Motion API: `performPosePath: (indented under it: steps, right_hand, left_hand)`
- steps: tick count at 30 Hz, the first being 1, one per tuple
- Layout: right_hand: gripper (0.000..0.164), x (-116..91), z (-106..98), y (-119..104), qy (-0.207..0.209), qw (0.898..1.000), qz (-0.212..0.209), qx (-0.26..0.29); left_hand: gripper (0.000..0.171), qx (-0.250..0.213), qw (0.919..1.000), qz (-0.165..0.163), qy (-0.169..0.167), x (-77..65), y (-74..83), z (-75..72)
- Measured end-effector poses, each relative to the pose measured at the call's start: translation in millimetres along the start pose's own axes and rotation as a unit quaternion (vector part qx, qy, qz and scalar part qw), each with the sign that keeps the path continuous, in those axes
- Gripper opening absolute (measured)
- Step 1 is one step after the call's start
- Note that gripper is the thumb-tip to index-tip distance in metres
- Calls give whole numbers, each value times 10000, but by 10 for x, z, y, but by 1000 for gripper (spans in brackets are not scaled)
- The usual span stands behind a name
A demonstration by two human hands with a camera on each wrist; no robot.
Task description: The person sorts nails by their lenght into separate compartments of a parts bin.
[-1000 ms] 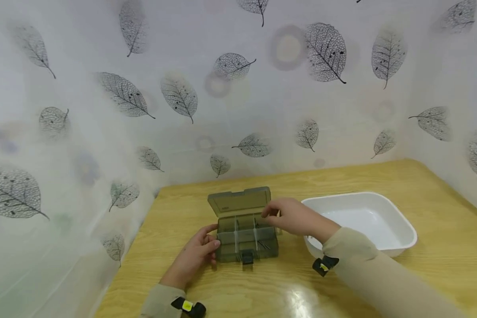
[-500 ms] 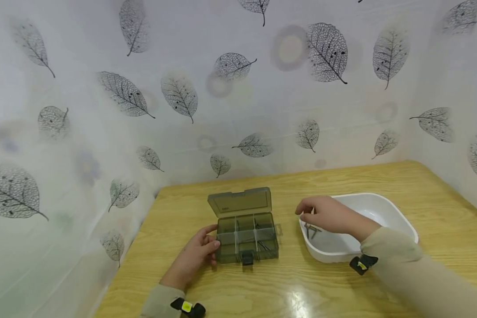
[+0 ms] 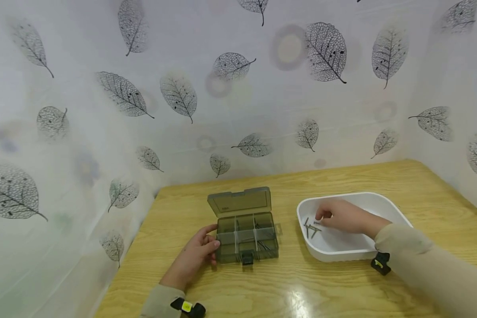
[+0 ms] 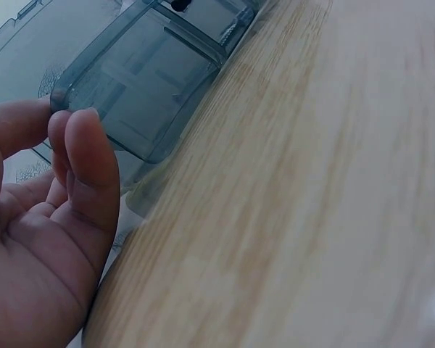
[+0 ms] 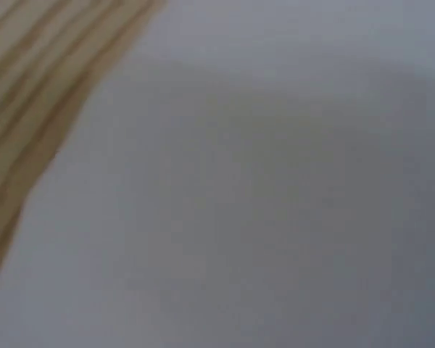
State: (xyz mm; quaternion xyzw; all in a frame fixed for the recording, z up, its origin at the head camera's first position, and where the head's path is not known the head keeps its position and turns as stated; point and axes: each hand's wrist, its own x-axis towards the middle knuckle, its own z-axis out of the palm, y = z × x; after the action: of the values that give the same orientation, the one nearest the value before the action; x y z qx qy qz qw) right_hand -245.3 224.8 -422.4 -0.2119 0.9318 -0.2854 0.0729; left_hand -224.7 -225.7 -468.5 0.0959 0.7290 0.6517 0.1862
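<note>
white sheeting printed with dark leaf skeletons hangs behind and to both sides of the yellow wood-grain table. on the table's right side sits a white, rounded-rectangular tray; to its left, well apart, stands a smoky grey, see-through plastic box with six compartments, its hinged lid raised at the back. the person's right hand is over the tray's floor, fingers bent downward, thumb and forefinger close together; whether they pinch anything i cannot tell, and the right wrist view is only blur. the left hand holds the box by its left end, fingers partly bent, thumb nearer the front. a black plastic clasp is on the box's front. smallest are the thin metal pieces, screws by their look: several loose screws lie at the tray's left end, one lone screw just by the right fingertips, and a few dark screws in the box's front right compartment.

to my eye, so slim a screw could slip from a loose pinch, or crossed ones could come up together. an uneven push from the left hand could skid the box or drop its lid.
</note>
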Motion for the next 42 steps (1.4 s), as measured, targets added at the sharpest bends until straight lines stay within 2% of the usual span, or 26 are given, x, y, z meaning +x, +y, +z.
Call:
performPosePath:
  steps: [5,9,15,23,33,40,42]
  right_hand:
    - [12,30,54,85,79,9998,152,-70]
    - [14,73,111,153,111,9999,84,-91]
    - [15,79,180,210,-8,9998,216,29]
    - [15,58,196,167,-197,9989,433,-15]
    - [15,41,151,107,-265,9982,430,-330]
    - [7,23,81,29,-216,9993,313,32]
    - [11,19,65,10,-177,9994,257,130]
  left_hand:
    - [63,2,10000,20,22,4,-2,3]
    - [62,-8,10000,-21,92,5,13,17]
    - [62,6,9999,-75,106,-2,17,27]
    - [60,35,9999,-66,132,5,-11,10]
    - [60,18,9999,-32,115,-3,-2,14]
    - [61,39,9999,-38,113,-1,-5,7]
    - [61,55,9999,-50,114,1,-5,4]
